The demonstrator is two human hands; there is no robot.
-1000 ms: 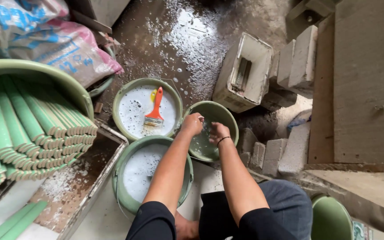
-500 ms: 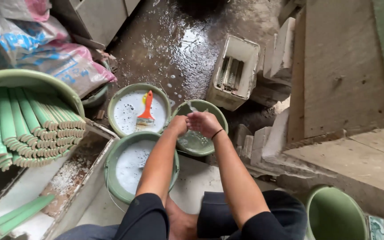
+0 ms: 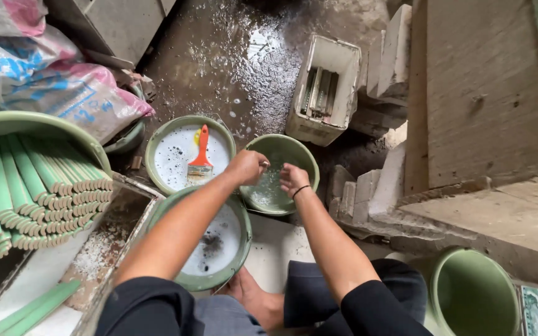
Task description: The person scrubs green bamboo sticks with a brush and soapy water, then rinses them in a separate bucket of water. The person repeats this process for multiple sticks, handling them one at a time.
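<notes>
Wet floor, green basin (image 3: 294, 155) beneath left hand (image 3: 246, 167), right hand (image 3: 292, 179)

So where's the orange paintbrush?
In the head view, the orange-handled brush lies in the round basin of white liquid, left of the left hand and beside the green bowl under both hands.

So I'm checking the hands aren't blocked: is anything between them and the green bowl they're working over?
Nothing visible is in the way. The left hand and the right hand are both over the open green bowl, with nothing between them and its wet inside. The brush lies off to the side in the next bowl.
</notes>
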